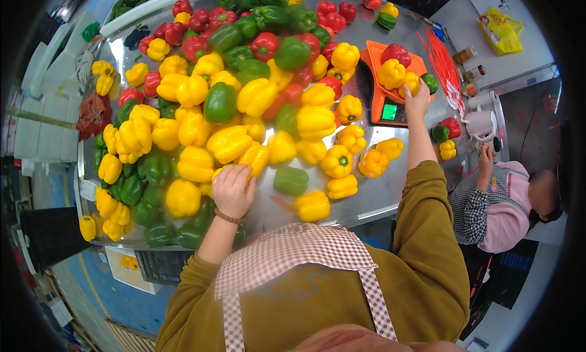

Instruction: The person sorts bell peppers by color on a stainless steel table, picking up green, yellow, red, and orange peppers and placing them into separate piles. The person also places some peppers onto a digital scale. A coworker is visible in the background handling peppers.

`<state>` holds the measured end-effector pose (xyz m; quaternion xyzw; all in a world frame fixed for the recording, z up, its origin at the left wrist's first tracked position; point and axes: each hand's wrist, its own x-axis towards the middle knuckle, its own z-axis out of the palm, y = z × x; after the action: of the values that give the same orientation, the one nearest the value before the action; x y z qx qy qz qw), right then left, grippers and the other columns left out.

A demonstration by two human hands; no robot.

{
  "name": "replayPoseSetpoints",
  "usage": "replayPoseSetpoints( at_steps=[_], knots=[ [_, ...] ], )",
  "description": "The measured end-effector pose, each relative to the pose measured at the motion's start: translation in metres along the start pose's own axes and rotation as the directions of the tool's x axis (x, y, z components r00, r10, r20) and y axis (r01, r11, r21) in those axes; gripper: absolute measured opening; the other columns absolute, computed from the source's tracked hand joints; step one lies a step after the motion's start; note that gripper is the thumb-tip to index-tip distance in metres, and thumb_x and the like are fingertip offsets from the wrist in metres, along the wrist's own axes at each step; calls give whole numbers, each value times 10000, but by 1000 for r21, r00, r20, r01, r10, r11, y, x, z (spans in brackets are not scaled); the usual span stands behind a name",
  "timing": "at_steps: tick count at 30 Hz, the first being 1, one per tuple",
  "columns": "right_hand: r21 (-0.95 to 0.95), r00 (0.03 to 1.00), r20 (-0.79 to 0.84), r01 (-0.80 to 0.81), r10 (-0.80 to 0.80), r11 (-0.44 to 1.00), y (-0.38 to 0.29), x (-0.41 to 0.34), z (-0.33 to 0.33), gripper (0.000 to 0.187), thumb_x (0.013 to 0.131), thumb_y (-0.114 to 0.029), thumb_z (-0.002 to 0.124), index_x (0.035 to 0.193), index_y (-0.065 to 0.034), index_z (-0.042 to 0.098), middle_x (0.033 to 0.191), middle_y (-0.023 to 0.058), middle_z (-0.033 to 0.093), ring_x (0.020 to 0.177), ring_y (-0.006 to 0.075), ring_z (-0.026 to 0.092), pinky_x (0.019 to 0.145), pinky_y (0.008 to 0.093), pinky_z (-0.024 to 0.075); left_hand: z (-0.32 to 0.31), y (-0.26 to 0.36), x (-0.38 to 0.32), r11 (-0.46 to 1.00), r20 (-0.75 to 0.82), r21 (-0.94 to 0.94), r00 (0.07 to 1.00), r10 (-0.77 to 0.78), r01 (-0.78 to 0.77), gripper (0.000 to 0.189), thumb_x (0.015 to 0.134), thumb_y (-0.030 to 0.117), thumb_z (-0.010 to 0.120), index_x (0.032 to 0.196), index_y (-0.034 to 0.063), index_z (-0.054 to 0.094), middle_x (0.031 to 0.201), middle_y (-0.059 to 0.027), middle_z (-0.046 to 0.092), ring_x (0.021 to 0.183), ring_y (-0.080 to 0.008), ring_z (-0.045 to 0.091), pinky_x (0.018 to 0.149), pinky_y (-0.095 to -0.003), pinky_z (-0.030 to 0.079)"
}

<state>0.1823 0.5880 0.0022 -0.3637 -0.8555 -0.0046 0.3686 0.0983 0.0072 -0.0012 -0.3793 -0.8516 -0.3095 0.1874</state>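
Observation:
My right hand [417,102] reaches to an orange tray [376,50] on a digital scale [388,113] and has its fingers on a yellow bell pepper [410,83]. Another yellow pepper [391,74] and a red one [396,55] lie in that tray, and a green pepper [429,83] is at its right edge, beside my fingers. My left hand [233,191] rests at the near side of the pile, over a yellow pepper that it mostly hides; whether it grips the pepper is unclear. Just beyond it lies another yellow pepper [254,159].
Yellow, green and red peppers cover much of the metal table [366,205]. Red mesh bags [442,63] lie right of the scale, near a white mug [481,123] and small jars [465,54]. A co-worker [496,201] stands at the right, one hand by the mug.

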Motion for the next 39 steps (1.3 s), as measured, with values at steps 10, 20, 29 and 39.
replayPoseSetpoints(
  at_steps=[10, 20, 29, 39],
  knots=[
    [598, 849, 169, -492, 500, 633, 15, -3, -25, 650, 868, -254, 789, 1387, -29, 471, 1263, 126, 594, 1164, 257, 589, 918, 393, 530, 0, 0, 0, 1000, -4, -16, 1000, 1, -1, 191, 765, 110, 754, 948, 74, 716, 1006, -60, 704, 969, -275, 642, 860, -392, 489],
    [806, 718, 481, -588, 503, 69, -13, -136, -113, 516, 955, -155, 678, 1403, -58, 439, 1334, 79, 534, 1164, 237, 588, 941, 419, 540, 1, -1, 0, 1000, -1, 13, 1000, 17, -17, 211, 754, 130, 757, 957, 91, 715, 1018, -48, 701, 966, -261, 644, 858, -387, 482],
    [734, 765, 600, -643, 235, 219, -74, -176, -115, 562, 892, -70, 713, 1390, 15, 466, 1315, 115, 572, 1195, 214, 577, 1006, 357, 484, 2, -1, -2, 1000, -19, 7, 1000, 22, -22, 202, 760, 135, 756, 953, 95, 715, 1015, -45, 700, 967, -259, 644, 861, -387, 481],
    [724, 835, 532, -535, 140, 436, -90, -169, -94, 563, 841, -87, 773, 1335, 36, 531, 1258, 120, 606, 1160, 206, 594, 1004, 328, 474, 1, -2, -2, 1000, -18, -13, 1000, 8, -8, 212, 754, 130, 755, 959, 105, 709, 1011, -42, 695, 969, -261, 639, 848, -389, 487]
  ],
)
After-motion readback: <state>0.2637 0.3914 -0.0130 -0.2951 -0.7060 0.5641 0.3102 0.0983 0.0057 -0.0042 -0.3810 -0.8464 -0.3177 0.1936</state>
